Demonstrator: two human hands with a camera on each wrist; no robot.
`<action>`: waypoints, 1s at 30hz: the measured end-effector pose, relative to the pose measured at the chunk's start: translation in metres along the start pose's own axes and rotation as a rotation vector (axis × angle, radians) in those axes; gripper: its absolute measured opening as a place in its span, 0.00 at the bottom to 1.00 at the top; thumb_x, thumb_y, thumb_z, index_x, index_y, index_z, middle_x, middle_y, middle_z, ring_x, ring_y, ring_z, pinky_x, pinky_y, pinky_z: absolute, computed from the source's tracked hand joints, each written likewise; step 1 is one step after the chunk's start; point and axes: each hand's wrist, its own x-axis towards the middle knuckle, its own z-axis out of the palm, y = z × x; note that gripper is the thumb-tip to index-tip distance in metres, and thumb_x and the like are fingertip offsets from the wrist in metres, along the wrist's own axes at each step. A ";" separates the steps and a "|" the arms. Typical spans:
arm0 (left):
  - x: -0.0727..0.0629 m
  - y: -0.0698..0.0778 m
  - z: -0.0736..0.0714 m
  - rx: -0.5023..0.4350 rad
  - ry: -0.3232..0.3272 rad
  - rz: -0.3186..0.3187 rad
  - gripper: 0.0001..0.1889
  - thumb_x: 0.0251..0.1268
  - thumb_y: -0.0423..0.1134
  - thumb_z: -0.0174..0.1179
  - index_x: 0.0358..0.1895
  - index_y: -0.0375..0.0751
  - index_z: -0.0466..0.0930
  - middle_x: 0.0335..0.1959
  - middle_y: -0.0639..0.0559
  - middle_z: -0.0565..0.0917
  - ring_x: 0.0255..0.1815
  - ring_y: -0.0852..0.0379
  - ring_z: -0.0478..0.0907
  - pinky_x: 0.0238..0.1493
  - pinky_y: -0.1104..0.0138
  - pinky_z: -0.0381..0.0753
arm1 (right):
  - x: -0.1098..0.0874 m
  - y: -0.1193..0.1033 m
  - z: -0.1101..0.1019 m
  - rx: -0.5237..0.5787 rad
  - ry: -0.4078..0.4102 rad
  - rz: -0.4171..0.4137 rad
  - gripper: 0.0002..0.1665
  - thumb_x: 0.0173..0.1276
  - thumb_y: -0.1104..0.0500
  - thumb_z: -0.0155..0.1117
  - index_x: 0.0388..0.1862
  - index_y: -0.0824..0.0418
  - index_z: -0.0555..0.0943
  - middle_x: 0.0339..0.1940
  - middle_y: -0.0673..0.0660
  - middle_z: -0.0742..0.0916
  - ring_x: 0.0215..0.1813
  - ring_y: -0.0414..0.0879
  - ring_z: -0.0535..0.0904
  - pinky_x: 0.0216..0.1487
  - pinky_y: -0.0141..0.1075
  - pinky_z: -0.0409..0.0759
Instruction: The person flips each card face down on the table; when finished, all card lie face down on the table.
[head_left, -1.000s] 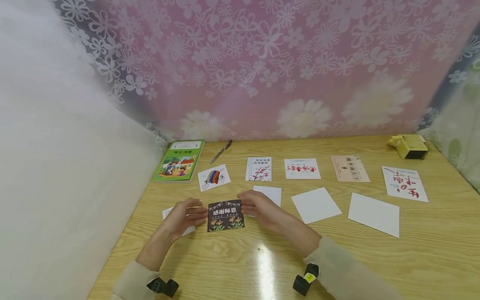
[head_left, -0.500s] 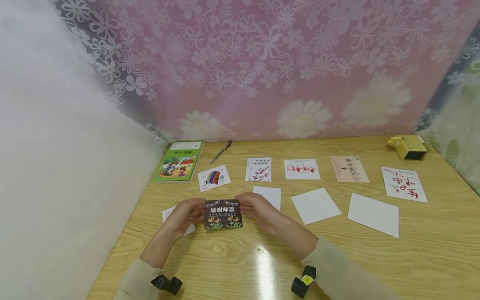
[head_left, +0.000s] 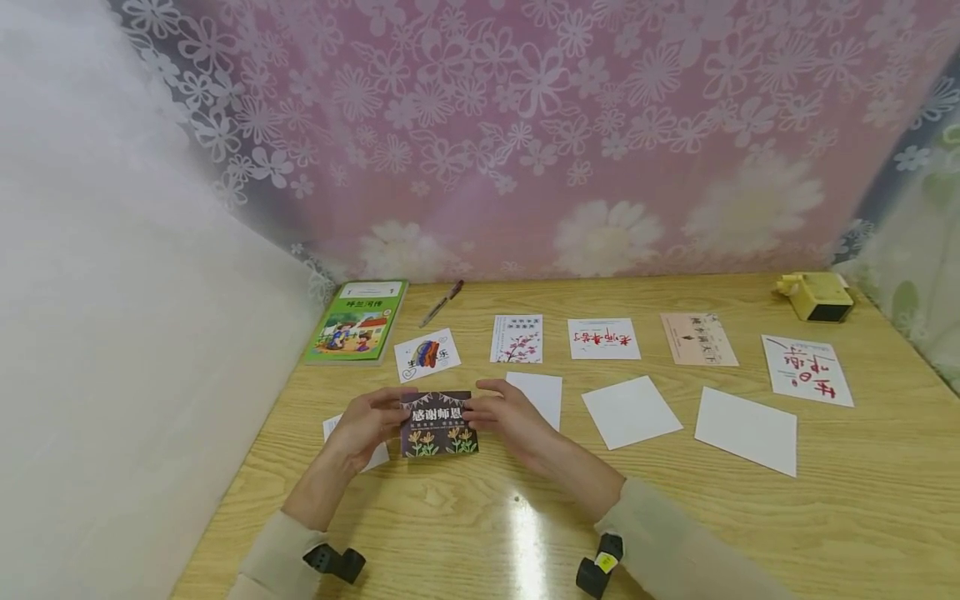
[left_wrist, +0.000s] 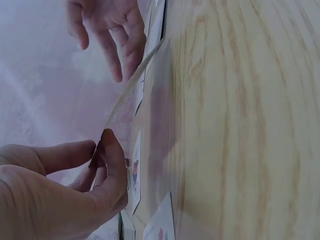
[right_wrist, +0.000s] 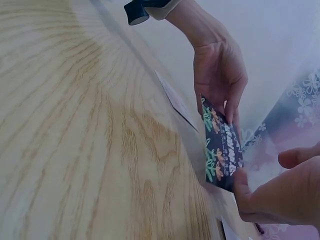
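A dark card (head_left: 439, 443) with white lettering, bunting and orange flowers is near the front middle of the table. My left hand (head_left: 365, 429) pinches its left edge between thumb and fingers. In the left wrist view the card is almost edge-on, tilted up from the wood, its far end low over the tabletop. The fingers of my right hand (head_left: 521, 423) lie across the card's right edge; the right wrist view has a fingertip (right_wrist: 240, 181) at its printed face and the thumb apart. Partly hidden beneath my left hand is a white card (head_left: 378, 457).
Behind the hands lies a row of printed cards, among them a rainbow-scribble card (head_left: 427, 355) and a blossom card (head_left: 517, 338). Blank white cards (head_left: 632, 412) lie to the right. A green book (head_left: 358, 322), a pen (head_left: 442, 303) and a yellow object (head_left: 817, 296) stand along the back.
The dark card has shifted slightly left and toward the back. Both hands have come in from beside it; my left now pinches its edge, and my right fingers overlap its right side.
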 end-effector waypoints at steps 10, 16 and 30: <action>-0.002 0.007 -0.002 -0.036 0.038 0.021 0.22 0.74 0.25 0.56 0.69 0.31 0.76 0.51 0.45 0.77 0.48 0.55 0.79 0.54 0.65 0.85 | 0.007 0.001 0.001 -0.020 0.014 -0.018 0.26 0.77 0.67 0.57 0.70 0.75 0.69 0.41 0.61 0.83 0.34 0.45 0.84 0.43 0.36 0.87; -0.001 0.010 -0.003 -0.055 0.038 0.052 0.21 0.75 0.26 0.56 0.68 0.33 0.77 0.53 0.47 0.77 0.51 0.55 0.77 0.60 0.60 0.82 | 0.011 0.000 -0.001 -0.058 0.024 -0.009 0.18 0.78 0.65 0.58 0.62 0.72 0.76 0.35 0.57 0.84 0.31 0.43 0.83 0.35 0.32 0.85; 0.001 0.002 -0.007 -0.051 -0.092 0.087 0.21 0.76 0.25 0.50 0.68 0.31 0.77 0.75 0.40 0.71 0.80 0.46 0.62 0.81 0.51 0.59 | 0.013 -0.001 -0.008 -0.070 -0.004 -0.079 0.14 0.75 0.67 0.63 0.57 0.71 0.81 0.45 0.70 0.90 0.37 0.47 0.90 0.52 0.49 0.89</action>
